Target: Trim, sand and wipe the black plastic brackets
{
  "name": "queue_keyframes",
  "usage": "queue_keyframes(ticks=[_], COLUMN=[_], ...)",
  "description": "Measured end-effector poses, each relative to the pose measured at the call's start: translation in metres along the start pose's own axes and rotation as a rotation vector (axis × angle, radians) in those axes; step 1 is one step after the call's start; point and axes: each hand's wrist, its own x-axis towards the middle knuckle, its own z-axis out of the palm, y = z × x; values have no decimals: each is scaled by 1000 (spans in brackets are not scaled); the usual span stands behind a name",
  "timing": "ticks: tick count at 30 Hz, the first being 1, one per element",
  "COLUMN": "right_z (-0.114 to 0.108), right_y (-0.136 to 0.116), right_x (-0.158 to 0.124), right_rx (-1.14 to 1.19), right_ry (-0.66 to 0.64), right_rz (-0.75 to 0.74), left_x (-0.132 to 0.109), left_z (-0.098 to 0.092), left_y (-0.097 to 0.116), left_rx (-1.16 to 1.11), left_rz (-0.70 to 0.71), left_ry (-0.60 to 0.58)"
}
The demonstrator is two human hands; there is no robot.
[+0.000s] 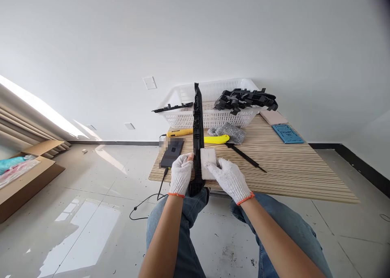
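- A single camera, worn on the head, looks forward and down over the wearer's own legs (289, 221).
- The forearms (169, 229) extend from the bottom edge, near the lens.
- Just beyond them sits the table (292, 164), a black strip (198, 136) close to mid-frame.
- A pale wall (195, 34) faces the lens behind; floor (128, 245) shows to both sides in this wide view.

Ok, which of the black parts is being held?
The long black strip in the gloved left hand; the other black parts lie at the white basket's left and right sides.
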Motion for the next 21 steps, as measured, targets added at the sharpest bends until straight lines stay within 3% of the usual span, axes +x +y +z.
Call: queue_keyframes(ticks=[7,15,21], right_z=[1,3,4], right_y=[1,3,21], right_x=[0,1,18], right_rx=[45,24,371], right_ry=[-6,23,48], right_rz=[19,-3,-9], left_x=[2,-2,-2], left_z=[-2,1,3], left_y=[2,10,8], left_rx=[22,0,-29], left_rz=[43,-11,-58], left_ry=[-31,-110,-110])
